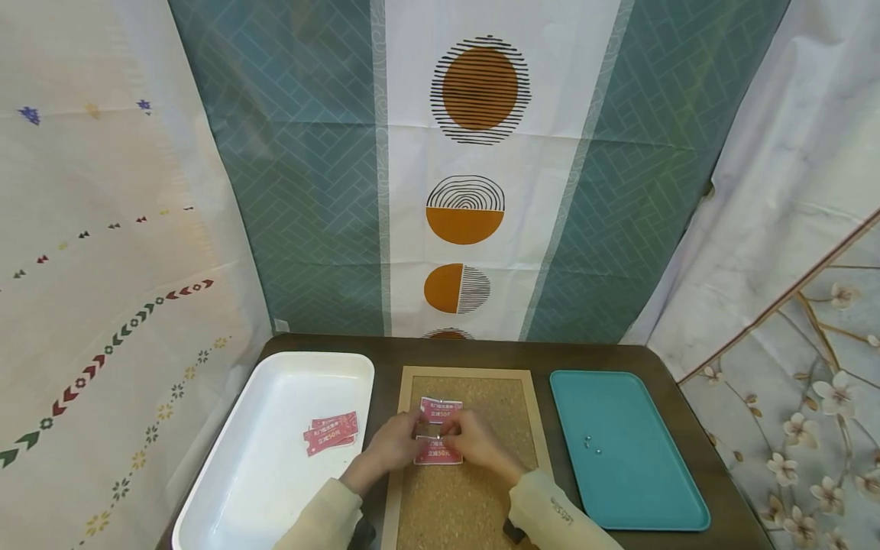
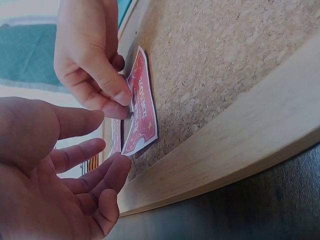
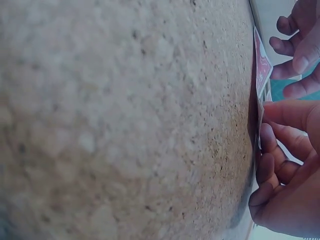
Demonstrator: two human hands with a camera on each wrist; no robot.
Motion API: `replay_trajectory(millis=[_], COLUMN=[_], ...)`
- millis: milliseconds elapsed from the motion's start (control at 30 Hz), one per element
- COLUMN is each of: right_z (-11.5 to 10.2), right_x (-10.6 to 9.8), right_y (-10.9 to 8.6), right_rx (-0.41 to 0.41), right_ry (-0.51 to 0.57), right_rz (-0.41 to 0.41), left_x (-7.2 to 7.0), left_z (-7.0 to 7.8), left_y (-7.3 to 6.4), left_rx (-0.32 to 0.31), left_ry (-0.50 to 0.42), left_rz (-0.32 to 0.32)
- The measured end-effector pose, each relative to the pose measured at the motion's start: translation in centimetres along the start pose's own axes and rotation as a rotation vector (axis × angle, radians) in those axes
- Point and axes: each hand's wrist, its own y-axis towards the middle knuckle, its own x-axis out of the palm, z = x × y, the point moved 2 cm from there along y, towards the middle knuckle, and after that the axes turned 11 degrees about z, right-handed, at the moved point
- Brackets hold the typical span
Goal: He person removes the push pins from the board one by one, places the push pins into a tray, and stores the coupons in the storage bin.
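On the cork board (image 1: pixel 474 496) lie two red and white paper coupons, an upper coupon (image 1: pixel 441 409) and a lower coupon (image 1: pixel 438 452). My right hand (image 1: pixel 481 443) pinches a small silver thumbtack (image 1: pixel 438 437) at the top edge of the lower coupon; the fingertips partly hide it. Across from it, my left hand (image 1: pixel 393 443) has its fingers loosely extended, the fingertips right at the coupon's left corner. In the left wrist view the lower coupon (image 2: pixel 142 107) bows slightly up from the cork. The right wrist view shows it edge-on.
A white tray (image 1: pixel 227 489) on the left holds several more coupons (image 1: pixel 331 433) in a loose pile. To the right, a teal tray (image 1: pixel 632 458) holds a few tiny silver tacks (image 1: pixel 587 441). A wooden frame (image 1: pixel 541 428) borders the board on the dark table (image 1: pixel 481 350).
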Motion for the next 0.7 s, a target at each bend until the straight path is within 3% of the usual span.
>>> replay_trajectory(millis=[267,467,700], right_z=[-0.3,-0.5,-0.5], right_x=[0.3,0.8,1.1], right_y=[-0.1,-0.1,-0.1], right_rx=[0.027,-0.011,0.041], right_ry=[-0.006,-0.051,-0.086], right_rz=[0.012,0.062,0.078], left_x=[0.3,0.3,0.3], left_z=[-0.4,-0.5,-0.4], left_y=[-0.1,-0.2,-0.5], left_rx=[-0.007,0.001,0.008], left_ry=[0.016,0.021,0.017], left_rz=[0.000,0.004,-0.011])
